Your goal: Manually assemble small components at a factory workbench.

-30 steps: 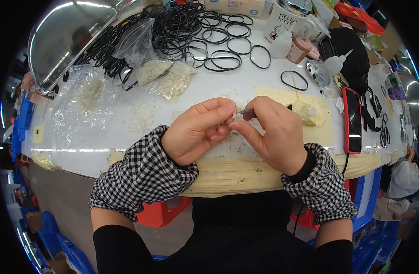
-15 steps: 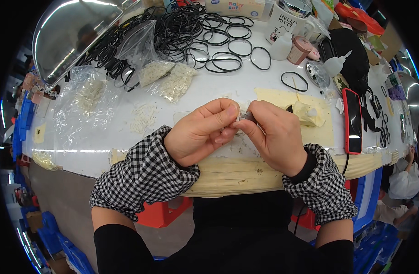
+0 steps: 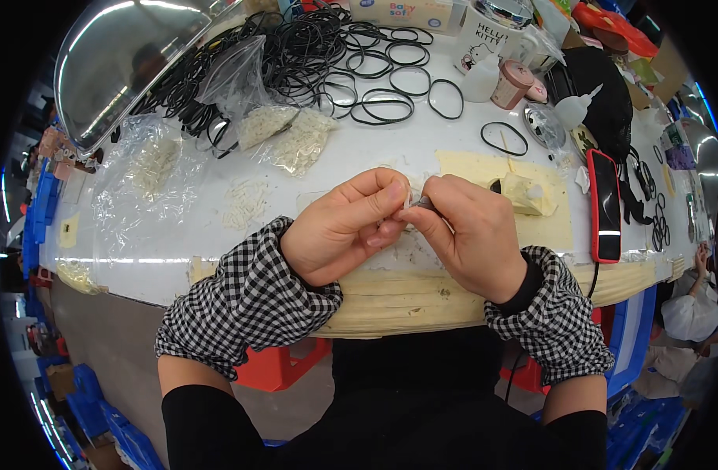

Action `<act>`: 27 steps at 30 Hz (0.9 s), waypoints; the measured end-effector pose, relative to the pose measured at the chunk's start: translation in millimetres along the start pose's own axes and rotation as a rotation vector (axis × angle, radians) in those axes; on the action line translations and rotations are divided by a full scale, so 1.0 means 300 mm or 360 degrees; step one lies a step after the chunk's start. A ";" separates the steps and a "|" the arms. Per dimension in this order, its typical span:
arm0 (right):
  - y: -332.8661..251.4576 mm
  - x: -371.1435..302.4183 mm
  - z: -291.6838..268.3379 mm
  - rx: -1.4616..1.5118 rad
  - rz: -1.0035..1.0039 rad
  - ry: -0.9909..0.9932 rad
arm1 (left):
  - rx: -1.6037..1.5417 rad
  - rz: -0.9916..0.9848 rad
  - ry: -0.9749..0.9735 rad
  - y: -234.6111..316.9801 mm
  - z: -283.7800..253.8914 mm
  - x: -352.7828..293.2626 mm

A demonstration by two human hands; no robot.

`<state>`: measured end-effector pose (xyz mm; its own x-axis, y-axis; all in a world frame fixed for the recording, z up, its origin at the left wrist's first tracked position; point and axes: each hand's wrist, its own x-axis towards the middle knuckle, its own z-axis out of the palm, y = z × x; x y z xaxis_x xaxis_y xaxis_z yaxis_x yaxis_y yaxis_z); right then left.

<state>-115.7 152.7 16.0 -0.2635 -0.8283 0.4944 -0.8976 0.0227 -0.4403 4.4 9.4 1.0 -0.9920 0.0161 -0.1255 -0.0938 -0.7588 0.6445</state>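
Over the near part of the white table, my left hand (image 3: pixel 345 225) and my right hand (image 3: pixel 478 233) meet with their fingertips almost touching. Thumb and forefinger of the left are pinched on a small white piece (image 3: pixel 407 202). A small grey piece (image 3: pixel 426 203), its kind too small to make out, shows in the right hand's closed fingers. Loose white slim pieces (image 3: pixel 246 202) lie scattered left of the hands. Beyond them sit see-through bags of similar white pieces (image 3: pixel 300 143). Right of my hands, a crumpled yellow lump (image 3: pixel 529 196) rests on a yellow sheet (image 3: pixel 551 233).
Black rubber-like loops (image 3: pixel 382 107) spread across the back beside a tangled black heap (image 3: pixel 304 47). A domed see-through cover (image 3: pixel 124 66) stands far left. To the right are a squeeze bottle (image 3: pixel 481 81), a pink jar (image 3: pixel 513 84) and a red-cased phone (image 3: pixel 604 207). Yellow tape (image 3: pixel 414 309) lines the table's front edge.
My right fingers have shifted very slightly around the grey piece. The left hand keeps its pinch in the same place. At far right, another person has moved a little.
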 end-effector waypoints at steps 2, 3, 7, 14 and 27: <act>0.000 -0.001 0.000 0.0018 0.0003 0.0001 | -0.0002 -0.0006 0.0017 0.001 0.004 -0.001; 0.002 0.000 -0.001 0.0035 0.0007 0.0008 | 0.0013 0.0031 0.0013 0.001 0.000 0.000; 0.003 0.010 -0.011 0.0179 0.0158 0.0007 | 0.0025 0.0178 0.0301 0.026 -0.002 -0.004; 0.029 -0.011 -0.029 0.0177 0.0151 -0.0407 | -0.0005 0.0269 0.0684 0.029 -0.012 0.011; 0.020 -0.003 0.006 0.0141 0.0166 -0.0098 | 0.0370 -0.0017 0.0531 0.026 -0.002 0.005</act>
<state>-120.1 152.6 11.7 -0.3292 -0.8569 0.3966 -0.8309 0.0634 -0.5527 2.2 3.1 5.3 -0.9124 -0.2180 -0.3465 -0.1587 -0.5918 0.7903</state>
